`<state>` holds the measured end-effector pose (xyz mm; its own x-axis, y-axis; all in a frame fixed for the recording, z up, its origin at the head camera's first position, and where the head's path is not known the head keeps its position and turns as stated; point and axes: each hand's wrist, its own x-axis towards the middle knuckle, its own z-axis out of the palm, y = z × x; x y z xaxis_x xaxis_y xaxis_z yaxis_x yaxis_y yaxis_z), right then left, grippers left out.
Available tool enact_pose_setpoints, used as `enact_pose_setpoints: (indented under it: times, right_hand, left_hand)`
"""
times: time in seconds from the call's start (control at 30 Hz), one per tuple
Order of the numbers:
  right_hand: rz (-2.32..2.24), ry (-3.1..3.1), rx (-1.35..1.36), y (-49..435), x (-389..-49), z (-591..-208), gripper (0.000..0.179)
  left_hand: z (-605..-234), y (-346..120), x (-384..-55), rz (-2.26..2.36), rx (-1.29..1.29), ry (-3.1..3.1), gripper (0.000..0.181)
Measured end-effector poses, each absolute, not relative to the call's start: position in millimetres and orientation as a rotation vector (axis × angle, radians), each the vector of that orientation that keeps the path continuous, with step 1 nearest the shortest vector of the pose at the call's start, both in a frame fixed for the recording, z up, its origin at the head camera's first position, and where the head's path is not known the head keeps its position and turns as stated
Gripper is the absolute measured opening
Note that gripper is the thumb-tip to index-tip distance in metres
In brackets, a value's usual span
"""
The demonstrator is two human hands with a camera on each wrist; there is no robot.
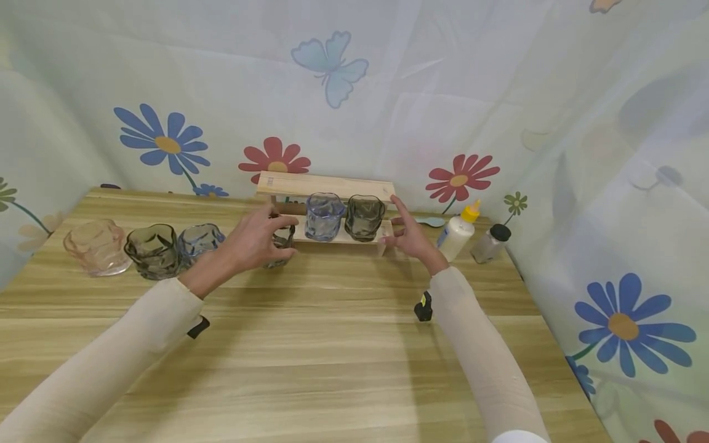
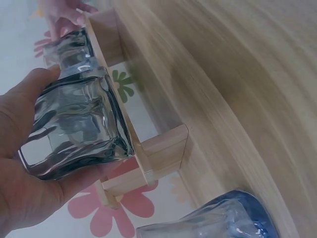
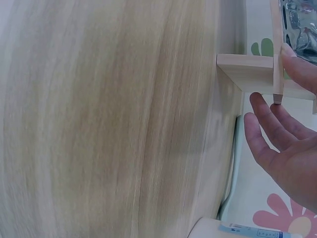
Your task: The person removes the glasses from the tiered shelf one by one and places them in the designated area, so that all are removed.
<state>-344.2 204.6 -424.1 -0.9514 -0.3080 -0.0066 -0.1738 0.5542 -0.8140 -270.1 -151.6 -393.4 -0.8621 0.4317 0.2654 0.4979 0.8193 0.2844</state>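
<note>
My left hand (image 1: 257, 237) grips a smoky grey glass (image 2: 79, 124) round its sides, thumb and fingers on opposite walls. The glass's base is right at the left end of the lower shelf of a small wooden rack (image 1: 327, 184). On that shelf stand a bluish glass (image 1: 324, 218) and a dark grey-green glass (image 1: 364, 219), side by side. My right hand (image 1: 412, 237) is at the rack's right end with its fingers spread. In the right wrist view its thumb lies by the shelf's upper side, and the other fingers (image 3: 270, 119) reach round its end.
Left on the wooden table (image 1: 310, 357) stand a pink glass (image 1: 96, 249), a dark green glass (image 1: 152, 252) and a blue glass (image 1: 199, 240). At the right are a white glue bottle (image 1: 456, 234) with a yellow cap and a black-lidded jar (image 1: 490, 243). Flowered cloth (image 1: 388, 92) hangs behind.
</note>
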Motion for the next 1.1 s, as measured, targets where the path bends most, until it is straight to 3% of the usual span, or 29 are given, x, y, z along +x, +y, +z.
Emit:
enact_pose_setpoints:
  times: [0.27, 1.1]
  right_hand:
    - [-1.363, 2.635, -0.393, 205.0, -343.5, -424.4, 0.104]
    - [-1.371, 2.620, -0.421, 205.2, -343.7, -424.5, 0.104]
  left_hand:
    - [-397.8, -158.9, -251.0, -0.516, -0.773, -2.793, 0.054]
    - [-418.0, -199.4, -189.2, -0.401, -0.714, -2.693, 0.055]
